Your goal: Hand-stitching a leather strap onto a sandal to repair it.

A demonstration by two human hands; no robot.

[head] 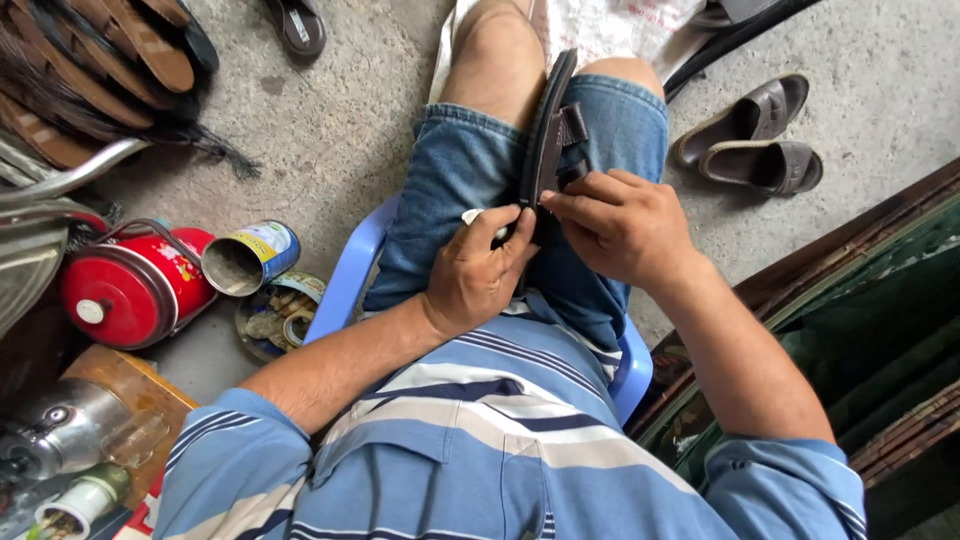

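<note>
A: While the person sits on the blue plastic chair (352, 272), a dark brown sandal (548, 135) stands on edge between the thighs, on the denim shorts (450, 190). Agree?

B: Yes. Long axis runs from near the belly up and away toward the knees, slightly tilted right at the far end. Sole edge faces the camera, strap (572, 125) on its right side.

A: Hands?

B: Left hand (478, 275) is at the near end of the sandal, fingers curled and pinched together on something small and pale (474, 215); can't tell what. Right hand (618, 222) is closed over the sandal's near end from the right, thumb and fingers pressing at the edge. Hands nearly touching each other.

A: Surroundings, quick.

B: Concrete floor (340, 120). A pair of grey-brown sandals (755, 140) lies right of the knee, well apart. Left side: red round container (130, 290) on its side, an open tin can (248, 258) tipped beside it, another tin with odds and ends (272, 318) just below. More sandals stacked (110, 50) top left.

A: Shirt?

B: Blue striped shirt (480, 430), foreground.
</note>
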